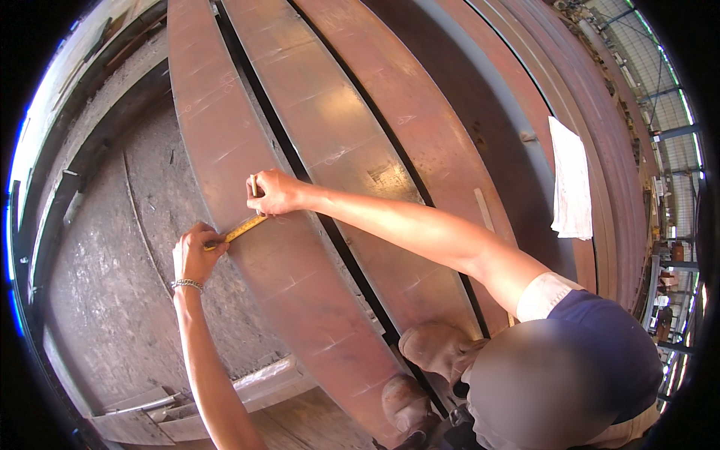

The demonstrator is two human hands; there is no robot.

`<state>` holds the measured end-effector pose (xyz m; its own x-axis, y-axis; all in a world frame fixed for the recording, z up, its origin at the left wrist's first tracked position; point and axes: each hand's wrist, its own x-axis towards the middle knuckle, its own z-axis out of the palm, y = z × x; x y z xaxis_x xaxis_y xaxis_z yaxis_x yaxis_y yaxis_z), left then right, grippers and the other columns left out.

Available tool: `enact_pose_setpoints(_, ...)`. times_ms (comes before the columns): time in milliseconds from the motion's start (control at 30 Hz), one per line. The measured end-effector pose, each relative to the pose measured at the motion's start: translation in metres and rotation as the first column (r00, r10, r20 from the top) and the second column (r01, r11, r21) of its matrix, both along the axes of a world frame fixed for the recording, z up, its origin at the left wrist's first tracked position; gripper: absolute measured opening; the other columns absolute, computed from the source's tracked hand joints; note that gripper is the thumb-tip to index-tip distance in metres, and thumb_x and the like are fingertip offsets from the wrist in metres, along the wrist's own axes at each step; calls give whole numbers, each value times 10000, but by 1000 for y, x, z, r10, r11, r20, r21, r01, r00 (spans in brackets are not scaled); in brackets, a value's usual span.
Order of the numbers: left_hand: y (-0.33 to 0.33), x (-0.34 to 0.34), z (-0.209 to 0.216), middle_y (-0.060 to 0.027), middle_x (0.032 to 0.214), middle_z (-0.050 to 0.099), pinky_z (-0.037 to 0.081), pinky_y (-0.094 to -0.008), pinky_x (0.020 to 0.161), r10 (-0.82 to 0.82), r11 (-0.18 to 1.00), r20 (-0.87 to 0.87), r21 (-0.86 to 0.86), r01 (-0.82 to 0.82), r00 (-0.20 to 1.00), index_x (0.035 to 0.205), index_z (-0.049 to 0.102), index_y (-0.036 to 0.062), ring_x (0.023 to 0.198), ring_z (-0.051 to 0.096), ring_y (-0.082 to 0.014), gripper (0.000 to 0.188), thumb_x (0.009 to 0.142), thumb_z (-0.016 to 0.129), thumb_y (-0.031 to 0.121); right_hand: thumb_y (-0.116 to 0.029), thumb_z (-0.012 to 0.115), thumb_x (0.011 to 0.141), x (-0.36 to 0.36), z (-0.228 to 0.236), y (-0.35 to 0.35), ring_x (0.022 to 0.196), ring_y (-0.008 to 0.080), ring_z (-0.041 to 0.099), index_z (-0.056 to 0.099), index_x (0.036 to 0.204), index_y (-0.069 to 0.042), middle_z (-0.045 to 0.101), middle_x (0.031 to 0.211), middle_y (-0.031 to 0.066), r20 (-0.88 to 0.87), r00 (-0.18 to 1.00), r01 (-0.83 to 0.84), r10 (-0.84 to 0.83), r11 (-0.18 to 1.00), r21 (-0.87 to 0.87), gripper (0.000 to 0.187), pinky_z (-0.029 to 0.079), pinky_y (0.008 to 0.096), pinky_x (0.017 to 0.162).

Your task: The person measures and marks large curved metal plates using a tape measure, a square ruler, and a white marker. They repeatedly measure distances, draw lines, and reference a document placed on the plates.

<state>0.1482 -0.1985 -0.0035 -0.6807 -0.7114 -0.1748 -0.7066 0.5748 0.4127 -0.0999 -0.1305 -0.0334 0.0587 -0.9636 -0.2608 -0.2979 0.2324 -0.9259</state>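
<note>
A yellow tape measure blade [244, 228] lies across a long reddish-brown steel strip [289, 281] on the left of the row. At the strip's left edge, my left hand [196, 253] is closed on one end of the blade, with a chain bracelet on its wrist. My right hand [276, 193], over the middle of the strip, pinches a short pale stick [254, 185] that looks like chalk. The blade's other end reaches just below these fingers; whether they touch it is hidden. Faint pale lines mark the strip crosswise.
More steel strips [330, 105] run alongside, with dark narrow gaps between them. White sheets [570, 180] lie on the plates to the right, and a thin pale bar [484, 210] lies nearer. Two brown work boots [435, 349] stand on the strips. A scuffed dark surface [112, 262] spreads at left.
</note>
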Motion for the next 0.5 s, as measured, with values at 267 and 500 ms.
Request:
enact_pose_setpoints(267, -2, 2, -4, -41, 965, 715, 555, -384, 797, 3, 1000, 8, -1, -3, 1000, 894, 807, 104, 864, 711, -258, 177, 748, 832, 201, -97, 656, 882, 2, -12, -4, 580, 156, 675, 616, 766, 17, 702, 674, 107, 66, 998, -7, 6, 1000, 3, 168, 548, 312, 550)
enact_pose_setpoints(500, -1, 1, -2, -39, 968, 720, 555, -391, 800, 3, 1000, -2, 5, -3, 1000, 896, 807, 106, 869, 712, -259, 182, 741, 838, 195, -105, 673, 851, 3, -14, -5, 605, 198, 697, 629, 766, 16, 704, 673, 129, 38, 999, -28, 28, 1000, -2, 154, 556, 334, 575)
